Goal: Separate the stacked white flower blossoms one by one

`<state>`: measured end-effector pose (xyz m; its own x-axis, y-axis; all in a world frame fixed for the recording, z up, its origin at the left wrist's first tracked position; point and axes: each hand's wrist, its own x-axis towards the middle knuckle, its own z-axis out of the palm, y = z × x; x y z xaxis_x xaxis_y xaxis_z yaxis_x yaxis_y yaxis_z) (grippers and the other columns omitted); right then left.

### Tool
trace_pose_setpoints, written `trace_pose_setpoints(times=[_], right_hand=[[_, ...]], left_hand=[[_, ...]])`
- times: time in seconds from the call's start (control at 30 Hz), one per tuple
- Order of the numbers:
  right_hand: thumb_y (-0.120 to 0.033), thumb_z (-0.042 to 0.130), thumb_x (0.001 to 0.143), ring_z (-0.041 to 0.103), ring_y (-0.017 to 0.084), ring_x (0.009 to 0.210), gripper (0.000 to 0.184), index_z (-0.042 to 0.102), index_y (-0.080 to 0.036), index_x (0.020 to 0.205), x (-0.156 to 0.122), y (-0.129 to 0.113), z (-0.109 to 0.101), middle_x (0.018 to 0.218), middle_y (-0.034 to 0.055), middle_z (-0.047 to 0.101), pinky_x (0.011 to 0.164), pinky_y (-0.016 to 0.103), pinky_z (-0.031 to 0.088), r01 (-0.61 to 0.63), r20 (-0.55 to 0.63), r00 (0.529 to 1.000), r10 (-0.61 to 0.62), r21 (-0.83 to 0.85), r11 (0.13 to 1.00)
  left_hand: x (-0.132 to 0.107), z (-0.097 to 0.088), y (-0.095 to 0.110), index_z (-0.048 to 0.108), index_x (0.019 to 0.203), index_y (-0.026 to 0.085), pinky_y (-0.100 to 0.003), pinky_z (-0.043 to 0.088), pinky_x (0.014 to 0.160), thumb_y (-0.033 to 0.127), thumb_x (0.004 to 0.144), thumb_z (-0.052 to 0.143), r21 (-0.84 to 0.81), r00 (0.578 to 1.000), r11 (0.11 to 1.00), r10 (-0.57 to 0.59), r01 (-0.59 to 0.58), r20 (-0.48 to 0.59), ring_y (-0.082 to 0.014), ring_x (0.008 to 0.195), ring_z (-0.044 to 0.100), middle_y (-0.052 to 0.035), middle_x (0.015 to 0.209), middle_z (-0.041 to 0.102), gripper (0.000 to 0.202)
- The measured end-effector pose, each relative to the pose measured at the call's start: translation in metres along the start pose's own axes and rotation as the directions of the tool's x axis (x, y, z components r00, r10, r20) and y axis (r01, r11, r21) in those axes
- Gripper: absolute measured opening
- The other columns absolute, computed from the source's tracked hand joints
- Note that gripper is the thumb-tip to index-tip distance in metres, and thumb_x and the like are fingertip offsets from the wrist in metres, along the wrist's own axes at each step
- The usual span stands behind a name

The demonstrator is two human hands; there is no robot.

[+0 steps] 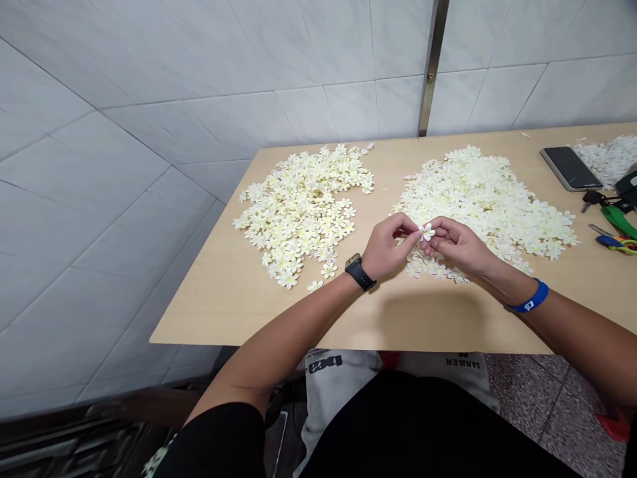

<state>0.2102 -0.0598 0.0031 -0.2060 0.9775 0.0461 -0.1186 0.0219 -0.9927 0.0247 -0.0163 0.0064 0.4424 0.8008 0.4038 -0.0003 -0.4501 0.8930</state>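
Nearest the wearer, below the table edge: a white printed fabric sack (338,384) on a speckled grey stone floor (547,405).

At lower centre of the frame, a left hand (385,249), half closed, its wrist in a black strap smartwatch (360,273). Beside it, a right hand (455,245), likewise half closed, its wrist in a blue rubber wristband (529,297). Between their fingertips, both hands pinch one small cream-white artificial flower (426,232), held above the edge of the right-hand heap.

On a pale wooden tabletop (223,292), centre left: a loose, spread heap of cream-white artificial flowers with yellow centres (303,206). Centre right: a larger, paler heap of similar flowers (485,199), touching the hands from below.

At the right of the frame: a black smartphone (570,168), a shredded white pile (610,159), a bunch of keys (592,199), a green strap (620,222), and scissors with multicoloured handles (610,240).

Farthest, along the upper frame: a white tiled wall (124,166), with a vertical metal strip (432,66).
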Motion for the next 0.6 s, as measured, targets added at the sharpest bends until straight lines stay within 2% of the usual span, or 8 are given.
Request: trace_pose_setpoints(times=[0.07, 0.13, 0.2, 0.27, 0.33, 0.43, 0.5, 0.6], right_hand=[[-0.035, 0.082, 0.075, 0.064, 0.015, 0.07, 0.035, 0.061, -0.024, 0.099, 0.0, -0.001, 0.001, 0.08, -0.0001, 0.069, 0.071, 0.033, 0.053, -0.001, -0.004, 1.0, 0.001, -0.025, 1.0], [-0.04, 0.081, 0.076, 0.062, 0.016, 0.067, 0.034, 0.06, -0.023, 0.097, -0.001, -0.002, 0.003, 0.074, -0.0011, 0.066, 0.068, 0.032, 0.052, 0.008, -0.064, 0.998, -0.013, -0.079, 0.997], [-0.041, 0.076, 0.082, 0.06, 0.015, 0.065, 0.028, 0.061, -0.023, 0.098, -0.003, -0.003, 0.003, 0.07, -0.0016, 0.063, 0.064, 0.031, 0.05, 0.039, -0.15, 0.986, -0.071, -0.203, 0.978], [-0.036, 0.07, 0.088, 0.059, 0.016, 0.067, 0.021, 0.062, -0.023, 0.103, -0.005, -0.005, 0.001, 0.073, -0.0006, 0.063, 0.063, 0.03, 0.047, 0.099, -0.191, 0.963, -0.188, -0.398, 0.912], [-0.029, 0.067, 0.089, 0.058, 0.017, 0.069, 0.017, 0.063, -0.024, 0.104, -0.007, -0.008, -0.002, 0.077, 0.0006, 0.064, 0.064, 0.031, 0.045, 0.159, -0.141, 0.944, -0.297, -0.595, 0.788], [-0.026, 0.065, 0.089, 0.055, 0.017, 0.065, 0.014, 0.063, -0.025, 0.103, -0.009, -0.012, -0.008, 0.074, 0.0, 0.062, 0.062, 0.031, 0.044, 0.2, -0.017, 0.953, -0.302, -0.712, 0.673], [-0.025, 0.065, 0.089, 0.055, 0.016, 0.063, 0.025, 0.062, -0.026, 0.114, -0.009, -0.012, -0.009, 0.075, -0.001, 0.062, 0.063, 0.031, 0.045, 0.218, 0.015, 0.957, -0.291, -0.697, 0.683], [-0.027, 0.069, 0.087, 0.059, 0.016, 0.071, 0.046, 0.056, -0.027, 0.131, -0.009, -0.011, -0.009, 0.088, 0.0008, 0.064, 0.07, 0.032, 0.05, 0.234, 0.001, 0.957, -0.289, -0.59, 0.773]], left_hand=[[0.001, 0.0, 0.0, 0.058, 0.08, 0.018, -0.027, 0.046, 0.067, 0.039, 0.086, 0.073, -0.048, 0.998, 0.997, -0.068, 0.068, -0.004, -0.0125, 0.07, 0.057, -0.0018, 0.076, 0.063, 0.027], [0.002, 0.001, -0.002, 0.058, 0.081, 0.017, -0.025, 0.045, 0.065, 0.038, 0.085, 0.074, -0.066, 0.994, 0.992, -0.107, 0.107, 0.013, -0.0112, 0.068, 0.057, -0.0012, 0.076, 0.063, 0.026], [0.002, 0.002, -0.003, 0.058, 0.082, 0.017, -0.024, 0.045, 0.066, 0.033, 0.084, 0.073, -0.067, 0.987, 0.985, -0.156, 0.158, 0.038, -0.0109, 0.069, 0.058, -0.0014, 0.078, 0.064, 0.022], [0.003, 0.002, -0.005, 0.059, 0.082, 0.016, -0.024, 0.046, 0.066, 0.029, 0.083, 0.072, -0.052, 0.971, 0.971, -0.228, 0.232, 0.075, -0.0109, 0.07, 0.059, -0.0021, 0.078, 0.065, 0.019], [0.003, 0.002, -0.004, 0.061, 0.085, 0.015, -0.023, 0.047, 0.067, 0.028, 0.082, 0.073, -0.028, 0.96, 0.964, -0.26, 0.264, 0.1, -0.0116, 0.075, 0.061, -0.0034, 0.082, 0.067, 0.017], [0.002, 0.001, -0.001, 0.067, 0.092, 0.016, -0.022, 0.048, 0.067, 0.032, 0.083, 0.073, 0.01, 0.978, 0.982, -0.189, 0.189, 0.086, -0.0138, 0.084, 0.063, -0.0053, 0.09, 0.069, 0.019], [0.003, 0.0, 0.001, 0.068, 0.088, 0.016, -0.023, 0.048, 0.065, 0.035, 0.085, 0.072, -0.015, 0.983, 0.984, -0.174, 0.175, 0.064, -0.0131, 0.078, 0.062, -0.0047, 0.085, 0.069, 0.02], [0.005, -0.001, 0.0, 0.067, 0.082, 0.014, -0.026, 0.052, 0.066, 0.044, 0.08, 0.079, -0.198, 0.957, 0.936, -0.279, 0.29, 0.084, -0.0115, 0.067, 0.063, -0.0028, 0.073, 0.068, 0.032]])
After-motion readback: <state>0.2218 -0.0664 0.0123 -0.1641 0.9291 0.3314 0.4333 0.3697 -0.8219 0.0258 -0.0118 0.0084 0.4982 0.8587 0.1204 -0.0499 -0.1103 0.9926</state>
